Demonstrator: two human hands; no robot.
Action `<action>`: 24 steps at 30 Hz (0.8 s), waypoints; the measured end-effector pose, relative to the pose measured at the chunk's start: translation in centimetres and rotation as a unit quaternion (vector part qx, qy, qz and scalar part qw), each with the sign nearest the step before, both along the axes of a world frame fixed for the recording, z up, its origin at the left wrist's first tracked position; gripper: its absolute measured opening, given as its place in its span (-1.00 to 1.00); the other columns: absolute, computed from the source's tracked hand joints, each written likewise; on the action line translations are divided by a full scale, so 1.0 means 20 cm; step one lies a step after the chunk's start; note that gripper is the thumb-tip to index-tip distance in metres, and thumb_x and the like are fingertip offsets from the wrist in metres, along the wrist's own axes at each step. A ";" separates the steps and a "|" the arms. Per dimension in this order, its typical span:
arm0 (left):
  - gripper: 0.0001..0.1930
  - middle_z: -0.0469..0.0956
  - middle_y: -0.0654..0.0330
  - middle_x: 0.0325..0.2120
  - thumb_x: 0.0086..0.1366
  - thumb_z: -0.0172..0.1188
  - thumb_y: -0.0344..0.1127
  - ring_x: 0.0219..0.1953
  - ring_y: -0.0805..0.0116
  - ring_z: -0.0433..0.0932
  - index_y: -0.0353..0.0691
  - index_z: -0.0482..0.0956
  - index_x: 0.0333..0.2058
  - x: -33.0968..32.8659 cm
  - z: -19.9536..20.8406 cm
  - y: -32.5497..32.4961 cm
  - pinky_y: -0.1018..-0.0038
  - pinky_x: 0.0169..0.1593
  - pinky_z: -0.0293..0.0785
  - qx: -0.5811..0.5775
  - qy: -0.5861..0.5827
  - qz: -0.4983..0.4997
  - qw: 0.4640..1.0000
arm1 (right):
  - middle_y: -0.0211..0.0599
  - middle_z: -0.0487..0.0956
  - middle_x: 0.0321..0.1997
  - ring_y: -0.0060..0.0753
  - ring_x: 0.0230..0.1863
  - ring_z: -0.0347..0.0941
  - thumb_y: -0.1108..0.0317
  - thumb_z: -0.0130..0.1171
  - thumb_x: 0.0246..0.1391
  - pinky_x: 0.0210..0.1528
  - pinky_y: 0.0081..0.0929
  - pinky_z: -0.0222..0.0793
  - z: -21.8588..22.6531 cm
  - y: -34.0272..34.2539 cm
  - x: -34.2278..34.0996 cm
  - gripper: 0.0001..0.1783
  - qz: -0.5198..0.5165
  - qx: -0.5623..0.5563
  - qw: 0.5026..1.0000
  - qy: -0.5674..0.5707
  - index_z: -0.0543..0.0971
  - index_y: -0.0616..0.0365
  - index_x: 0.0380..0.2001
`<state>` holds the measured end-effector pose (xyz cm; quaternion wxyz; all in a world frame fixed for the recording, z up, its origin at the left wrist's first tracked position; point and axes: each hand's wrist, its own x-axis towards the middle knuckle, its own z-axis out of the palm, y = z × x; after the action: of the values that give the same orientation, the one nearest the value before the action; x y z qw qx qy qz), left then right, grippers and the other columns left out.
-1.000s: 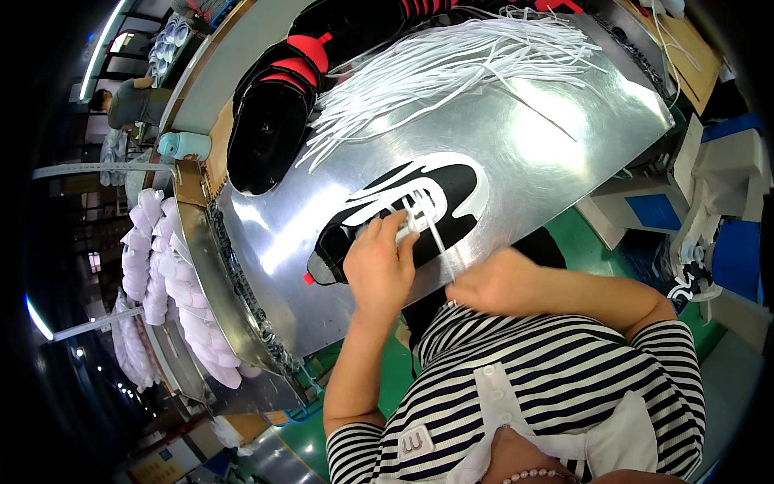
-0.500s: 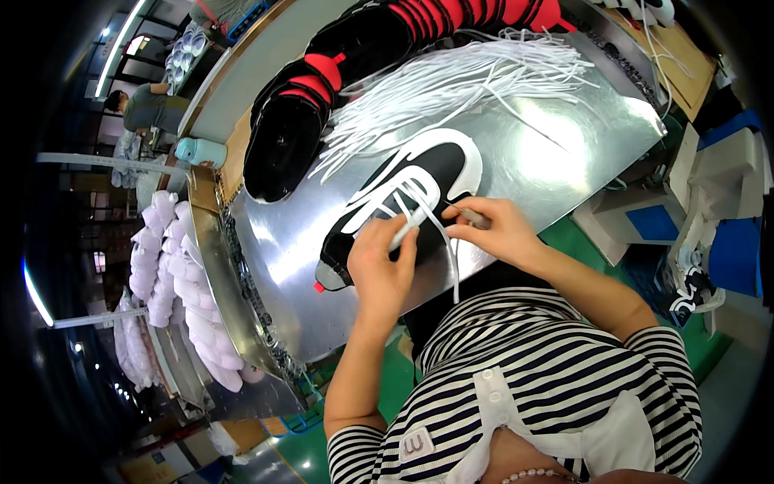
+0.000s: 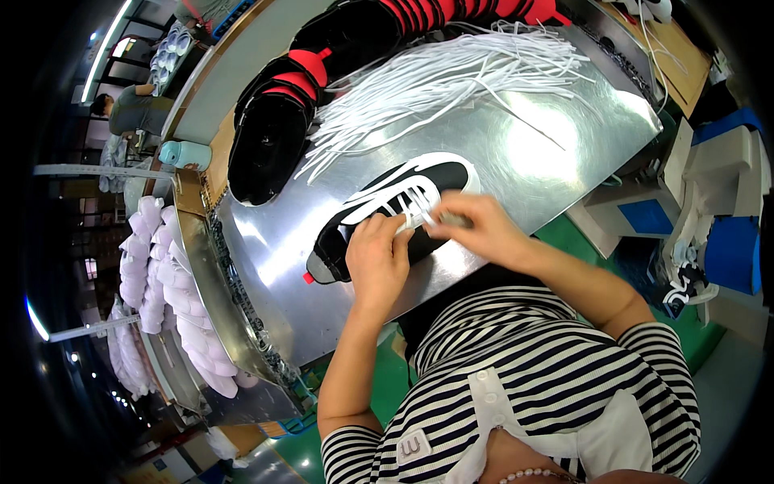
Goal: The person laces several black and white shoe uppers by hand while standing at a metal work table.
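Note:
A black shoe upper [image 3: 339, 242] with white trim, a grey end and a red tab lies on the metal tabletop. White lace [image 3: 411, 198] crosses its opening. My left hand [image 3: 379, 254] is closed on the upper's near edge, thumb and fingers pinching by the white lacing strip. Just right of it, my right hand [image 3: 484, 230] is closed around a small awl-like tool [image 3: 458, 220], whose brownish-grey handle shows between the fingers. Its tip is hidden at the lacing. The right fingers also hide part of the lace.
Beyond the upper lies a pile of loose white laces [image 3: 451, 77]. Black-and-red shoe uppers [image 3: 270, 149] line the table's far and left edges. A light-blue bottle [image 3: 185, 154] stands left, above stacked white shoe forms [image 3: 177, 298]. Another person [image 3: 137, 109] is in the far left background.
My right hand has moved left with the tool, close against my left hand. The long lace end that hung toward me no longer shows. The upper has shifted slightly in the picture.

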<state>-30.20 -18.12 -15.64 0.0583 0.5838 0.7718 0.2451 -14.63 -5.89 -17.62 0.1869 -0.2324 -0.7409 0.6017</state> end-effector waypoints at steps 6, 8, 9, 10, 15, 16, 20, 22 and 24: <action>-0.83 0.50 0.13 -0.45 0.19 0.24 -0.32 -0.35 0.07 0.47 -0.19 0.64 -0.25 -0.03 0.01 0.03 0.25 -0.23 0.39 -0.044 -0.076 0.010 0.996 | -0.48 0.50 -0.55 -0.73 -0.58 0.23 0.33 0.32 0.07 -0.53 -0.62 0.14 -0.03 0.09 -0.20 -0.84 -0.086 -0.151 0.971 0.166 0.62 0.19 -0.37; -0.83 0.52 0.13 -0.44 0.20 0.24 -0.30 -0.35 0.06 0.48 -0.18 0.65 -0.24 -0.05 0.00 0.03 0.25 -0.22 0.40 -0.065 -0.110 0.014 0.992 | -0.45 0.58 -0.48 -0.81 -0.60 0.24 0.35 0.28 0.10 -0.57 -0.75 0.08 0.01 0.10 -0.18 -0.87 -0.076 -0.302 0.941 0.134 0.61 0.18 -0.36; -0.83 0.52 0.13 -0.45 0.20 0.24 -0.30 -0.35 0.06 0.48 -0.18 0.65 -0.24 -0.06 -0.01 0.03 0.26 -0.22 0.39 -0.066 -0.125 0.021 0.990 | -0.41 0.60 -0.47 -0.81 -0.62 0.24 0.35 0.27 0.11 -0.59 -0.76 0.07 0.04 0.10 -0.16 -0.86 -0.074 -0.331 0.931 0.139 0.60 0.19 -0.34; -0.83 0.53 0.13 -0.45 0.19 0.24 -0.30 -0.36 0.06 0.48 -0.18 0.66 -0.24 -0.07 -0.01 0.03 0.26 -0.22 0.39 -0.066 -0.139 0.027 0.988 | -0.38 0.61 -0.46 -0.81 -0.64 0.23 0.34 0.26 0.12 -0.62 -0.77 0.05 0.07 0.09 -0.13 -0.85 -0.072 -0.358 0.920 0.145 0.58 0.20 -0.33; -0.83 0.54 0.13 -0.48 0.19 0.25 -0.33 -0.42 0.13 0.49 -0.23 0.65 -0.25 -0.06 0.00 0.03 0.33 -0.26 0.38 -0.061 -0.149 0.035 0.986 | -0.28 0.63 -0.44 -0.81 -0.73 0.17 0.36 0.19 0.18 -0.69 -0.76 0.03 0.09 0.16 -0.02 -0.86 -0.085 -0.344 0.915 0.190 0.53 0.22 -0.28; -0.83 0.53 0.13 -0.50 0.19 0.25 -0.36 -0.45 0.21 0.48 -0.27 0.65 -0.25 -0.07 -0.01 0.03 0.37 -0.31 0.36 -0.055 -0.148 0.029 0.987 | -0.28 0.64 -0.45 -0.82 -0.73 0.16 0.38 0.19 0.18 -0.70 -0.76 0.02 0.10 0.14 -0.04 -0.88 -0.069 -0.350 0.915 0.188 0.55 0.20 -0.28; -0.81 0.52 0.14 -0.52 0.17 0.26 -0.38 -0.50 0.32 0.47 -0.32 0.64 -0.25 -0.08 -0.02 0.03 0.44 -0.35 0.34 -0.030 -0.162 0.001 0.986 | -0.38 0.66 -0.45 -0.65 -0.40 0.56 0.43 0.24 0.11 -0.33 -0.67 0.44 0.03 0.06 -0.16 -0.89 -0.122 -0.138 0.977 0.112 0.57 0.23 -0.32; -0.78 0.56 0.11 -0.45 0.11 0.29 -0.30 -0.39 0.14 0.52 -0.25 0.65 -0.27 -0.08 0.00 0.04 0.34 -0.24 0.39 -0.062 -0.180 0.018 0.982 | -0.36 0.67 -0.43 -0.65 -0.39 0.58 0.44 0.24 0.11 -0.33 -0.67 0.44 -0.03 0.06 -0.20 -0.90 -0.134 -0.135 0.973 0.127 0.57 0.23 -0.32; -0.73 0.58 0.08 -0.42 0.05 0.35 -0.21 -0.35 0.04 0.56 -0.22 0.66 -0.29 -0.07 0.01 0.05 0.29 -0.21 0.43 -0.064 -0.184 0.019 0.981 | -0.34 0.68 -0.38 -0.65 -0.38 0.59 0.43 0.25 0.11 -0.34 -0.67 0.44 -0.09 0.06 -0.23 -0.89 -0.138 -0.118 0.970 0.163 0.56 0.22 -0.32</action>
<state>-31.69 -17.08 -15.41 0.2321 0.5088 0.7728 0.3000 -19.16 -4.74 -19.39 0.3575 -0.2514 -0.5848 0.6834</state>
